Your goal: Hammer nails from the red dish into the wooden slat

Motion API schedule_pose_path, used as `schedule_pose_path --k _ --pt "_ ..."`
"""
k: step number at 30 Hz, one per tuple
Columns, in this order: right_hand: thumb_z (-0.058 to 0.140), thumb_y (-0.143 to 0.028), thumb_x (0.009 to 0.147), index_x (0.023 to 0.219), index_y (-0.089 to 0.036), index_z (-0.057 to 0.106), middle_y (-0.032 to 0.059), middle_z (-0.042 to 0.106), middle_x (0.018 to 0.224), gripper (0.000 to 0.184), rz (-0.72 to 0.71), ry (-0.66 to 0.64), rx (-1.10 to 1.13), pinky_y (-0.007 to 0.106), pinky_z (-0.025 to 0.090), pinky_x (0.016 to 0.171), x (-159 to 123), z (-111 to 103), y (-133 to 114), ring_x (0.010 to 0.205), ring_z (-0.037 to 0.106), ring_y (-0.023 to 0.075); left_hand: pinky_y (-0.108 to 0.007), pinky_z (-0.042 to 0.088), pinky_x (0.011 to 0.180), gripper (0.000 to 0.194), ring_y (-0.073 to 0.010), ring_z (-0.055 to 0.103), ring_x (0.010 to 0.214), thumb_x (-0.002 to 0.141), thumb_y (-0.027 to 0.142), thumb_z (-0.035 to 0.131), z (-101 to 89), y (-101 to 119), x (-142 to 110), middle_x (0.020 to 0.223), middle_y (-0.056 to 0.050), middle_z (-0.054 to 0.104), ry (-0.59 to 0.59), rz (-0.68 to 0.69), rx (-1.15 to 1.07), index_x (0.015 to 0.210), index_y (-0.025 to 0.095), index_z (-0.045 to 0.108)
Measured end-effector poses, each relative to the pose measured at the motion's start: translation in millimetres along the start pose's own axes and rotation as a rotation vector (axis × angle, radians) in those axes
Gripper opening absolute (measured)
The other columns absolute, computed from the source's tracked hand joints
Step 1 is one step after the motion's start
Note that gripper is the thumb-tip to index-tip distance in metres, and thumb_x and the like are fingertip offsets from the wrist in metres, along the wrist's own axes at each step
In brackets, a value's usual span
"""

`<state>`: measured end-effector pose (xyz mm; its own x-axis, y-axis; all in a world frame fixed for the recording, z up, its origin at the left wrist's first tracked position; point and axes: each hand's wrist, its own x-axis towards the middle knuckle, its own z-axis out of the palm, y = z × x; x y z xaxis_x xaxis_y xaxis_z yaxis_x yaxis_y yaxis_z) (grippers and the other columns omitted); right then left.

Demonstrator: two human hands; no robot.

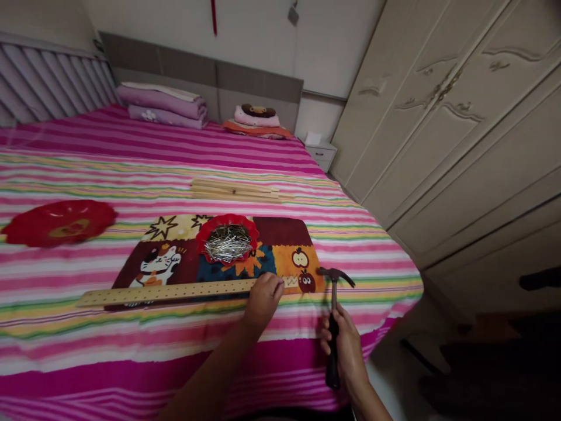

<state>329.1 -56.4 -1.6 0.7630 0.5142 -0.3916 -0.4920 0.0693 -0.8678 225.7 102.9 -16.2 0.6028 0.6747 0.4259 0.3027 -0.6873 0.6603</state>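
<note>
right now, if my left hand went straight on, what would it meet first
Likely the orange, apple-printed part of the mat; how high your left hand sits over it is unclear.

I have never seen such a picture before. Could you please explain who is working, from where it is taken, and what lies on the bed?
There is no machine, only a person's two bare hands. This single view comes from a camera on the person's head, looking forward and down. The right hand holds a hammer. The left hand is at a long wooden strip; whether it also pinches something small, I cannot tell. The strip lies across a patterned mat, where a red bowl holds many nails. Elsewhere on the striped bed are more wooden pieces and a red dish.
</note>
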Motion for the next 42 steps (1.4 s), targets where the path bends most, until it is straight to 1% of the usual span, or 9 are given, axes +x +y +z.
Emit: schedule_pose_path --k 4,7,10,13,17,23,31,38,42 --pt "0.066 -0.041 0.068 0.089 -0.024 0.047 -0.0110 0.048 0.054 0.033 0.006 -0.041 0.113 0.012 0.030 0.024 11.0 -4.9 23.1 0.032 0.038 0.0042 -0.026 0.044 0.073 0.015 -0.0144 0.056 0.080 0.084 0.018 0.047 0.9 3.3 -1.5 0.080 -0.004 0.060 -0.004 -0.030 -0.032 0.078 0.019 0.061" --pt "0.067 -0.040 0.068 0.086 -0.024 0.046 -0.0111 0.049 0.053 0.032 0.021 -0.044 0.128 0.011 0.029 0.024 13.3 -7.6 27.4 0.032 0.038 0.0041 -0.026 0.046 0.073 0.014 -0.0139 0.057 0.081 0.083 0.018 0.047 -8.9 0.6 1.9 0.084 -0.004 0.061 0.004 -0.035 -0.066 0.084 0.019 0.062" --pt "0.067 -0.039 0.068 0.088 -0.025 0.046 -0.0107 0.050 0.053 0.033 0.027 -0.053 0.138 0.012 0.030 0.024 13.5 -8.4 25.5 0.032 0.038 0.0045 -0.028 0.046 0.077 0.015 -0.0154 0.057 0.082 0.082 0.018 0.047 -36.3 -11.3 14.9 0.085 -0.005 0.061 0.104 -0.057 0.023 0.087 0.019 0.061" --pt "0.069 -0.040 0.066 0.091 -0.025 0.047 -0.0110 0.049 0.053 0.037 0.031 -0.050 0.152 0.012 0.030 0.024 13.4 -7.6 24.5 0.032 0.038 0.0045 -0.032 0.045 0.080 0.016 -0.0184 0.056 0.086 0.081 0.019 0.047 -71.0 -27.7 34.6 0.088 -0.005 0.062 0.193 -0.202 0.242 0.086 0.020 0.063" --pt "0.068 -0.041 0.067 0.094 -0.025 0.047 -0.0109 0.050 0.053 0.038 0.020 -0.043 0.164 0.012 0.031 0.024 13.8 -6.6 26.1 0.031 0.038 0.0042 -0.033 0.045 0.078 0.017 -0.0229 0.057 0.087 0.079 0.023 0.050 -98.4 -39.0 56.1 0.087 -0.009 0.061 0.037 -0.340 0.495 0.081 0.018 0.066" --pt "0.071 -0.042 0.065 0.094 -0.025 0.046 -0.0112 0.049 0.053 0.042 0.041 -0.051 0.180 0.012 0.030 0.024 14.5 -8.3 26.5 0.032 0.039 0.0044 -0.033 0.045 0.071 0.023 -0.0262 0.062 0.084 0.078 0.021 0.045 -103.6 -34.6 71.6 0.087 -0.015 0.065 -0.175 -0.454 0.629 0.076 0.015 0.067" --pt "0.071 -0.042 0.064 0.094 -0.025 0.044 -0.0115 0.050 0.053 0.044 0.043 -0.044 0.190 0.011 0.030 0.023 14.7 -7.5 26.0 0.031 0.037 0.0040 -0.031 0.044 0.067 0.016 -0.0263 0.064 0.081 0.072 0.025 0.054 -111.7 -33.9 82.0 0.084 -0.015 0.068 -0.279 -0.542 0.581 0.074 0.016 0.066" --pt "0.070 -0.042 0.064 0.089 -0.025 0.044 -0.0112 0.051 0.053 0.040 0.028 -0.061 0.189 0.012 0.031 0.023 15.6 -8.7 26.7 0.031 0.037 0.0038 -0.027 0.039 0.058 0.016 -0.0215 0.061 0.068 0.072 0.021 0.049 -114.6 -44.2 83.6 0.067 -0.010 0.066 -0.180 -0.527 0.534 0.062 0.017 0.060" --pt "0.070 -0.043 0.065 0.089 -0.025 0.044 -0.0113 0.050 0.053 0.040 0.031 -0.060 0.191 0.011 0.030 0.023 15.6 -8.8 27.7 0.031 0.037 0.0037 -0.024 0.036 0.055 0.015 -0.0141 0.054 0.057 0.070 0.026 0.051 -122.3 -54.8 79.8 0.058 -0.002 0.060 -0.068 -0.543 0.250 0.057 0.019 0.054"
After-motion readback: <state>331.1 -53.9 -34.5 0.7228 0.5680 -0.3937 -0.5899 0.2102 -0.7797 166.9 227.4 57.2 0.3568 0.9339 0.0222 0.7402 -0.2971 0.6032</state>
